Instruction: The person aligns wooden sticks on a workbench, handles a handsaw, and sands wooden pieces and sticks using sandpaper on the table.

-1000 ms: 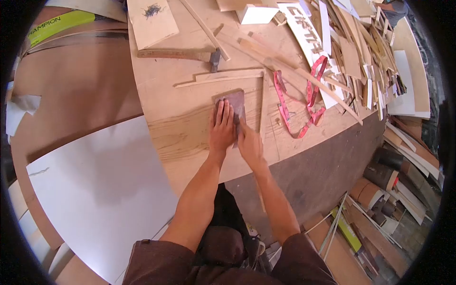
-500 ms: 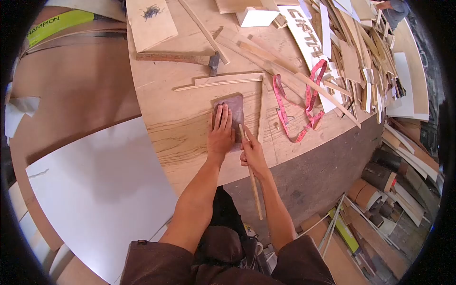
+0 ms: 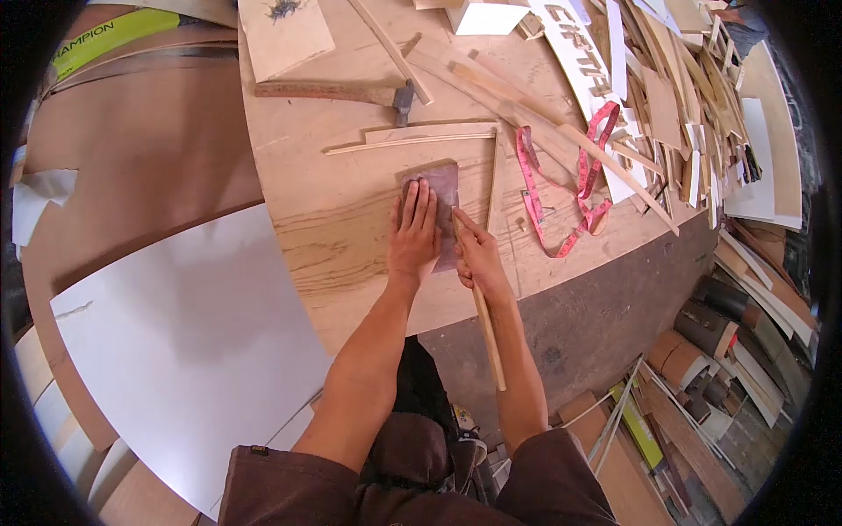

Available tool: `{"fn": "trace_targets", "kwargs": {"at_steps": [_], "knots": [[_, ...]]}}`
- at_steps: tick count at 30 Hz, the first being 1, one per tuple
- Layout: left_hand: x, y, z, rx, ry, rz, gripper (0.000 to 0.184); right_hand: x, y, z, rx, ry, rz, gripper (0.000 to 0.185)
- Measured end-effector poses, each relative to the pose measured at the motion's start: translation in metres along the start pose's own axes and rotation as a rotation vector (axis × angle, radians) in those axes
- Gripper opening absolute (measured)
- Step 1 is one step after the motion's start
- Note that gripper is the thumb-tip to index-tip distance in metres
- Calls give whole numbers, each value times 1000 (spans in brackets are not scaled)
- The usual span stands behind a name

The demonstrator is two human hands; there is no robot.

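Note:
My left hand (image 3: 415, 237) lies flat with its fingers stretched out on a purplish-brown sheet that looks like sandpaper (image 3: 445, 181), on the plywood table. Just to its right, my right hand (image 3: 481, 259) is closed around a thin wooden strip (image 3: 489, 337). The strip's far end touches or hovers over the sheet's right part; I cannot tell which. Its near end sticks out past the table edge, over my right forearm. Beyond the sheet, thin wood strips (image 3: 412, 141) lie across the table, and another strip (image 3: 495, 175) runs along its right.
A hammer (image 3: 403, 103) lies farther back. To the right are a pink measuring tape (image 3: 532, 197), a white board with cut-out letters (image 3: 574, 48) and heaped wood offcuts (image 3: 662, 96). A white panel (image 3: 189, 351) stands at left. Part of another person (image 3: 745, 26) shows at far upper right.
My right hand and the wooden strip have moved slightly forward along the sheet. My left hand stays flat on it. The whole view has shifted a little.

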State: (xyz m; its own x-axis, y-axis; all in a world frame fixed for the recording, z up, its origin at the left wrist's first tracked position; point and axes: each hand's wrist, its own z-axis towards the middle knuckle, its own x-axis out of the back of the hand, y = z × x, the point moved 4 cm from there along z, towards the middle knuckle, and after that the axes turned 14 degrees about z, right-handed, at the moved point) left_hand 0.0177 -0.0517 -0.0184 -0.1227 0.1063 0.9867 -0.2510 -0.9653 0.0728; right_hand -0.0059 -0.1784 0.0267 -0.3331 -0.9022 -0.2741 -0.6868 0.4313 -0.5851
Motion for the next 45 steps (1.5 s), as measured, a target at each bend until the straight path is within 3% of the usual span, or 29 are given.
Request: {"fn": "trace_targets", "kwargs": {"at_steps": [11,13,16,20,26,29,31,35,37,41,45], "knots": [[4,2,1,-9,26,-37,58,-6,20,-7,168,6,1,42],[7,3,2,-7,-44,-47,58,3,32,-16,277,25,-72,40],[10,3,4,-8,-74,-27,57,9,45,-28,120,39,-65,42],[8,2,2,-14,-23,-30,57,-7,20,5,210,14,-10,42],[6,2,4,-13,-78,-46,59,10,46,-25,102,46,-27,42],[8,5,3,-10,-80,-33,58,6,29,13,398,18,-201,43],[11,4,3,-14,-75,-120,59,-15,-3,7,193,-9,52,42],[7,3,4,-13,-124,-128,59,11,41,-16,227,48,-122,43],[11,3,3,-20,-148,-132,59,11,42,-33,111,44,-27,42],[6,3,2,-27,-69,-110,58,-16,-5,19,143,-17,80,42],[12,4,7,-24,-112,-102,58,4,25,-8,242,6,-106,43]]}}
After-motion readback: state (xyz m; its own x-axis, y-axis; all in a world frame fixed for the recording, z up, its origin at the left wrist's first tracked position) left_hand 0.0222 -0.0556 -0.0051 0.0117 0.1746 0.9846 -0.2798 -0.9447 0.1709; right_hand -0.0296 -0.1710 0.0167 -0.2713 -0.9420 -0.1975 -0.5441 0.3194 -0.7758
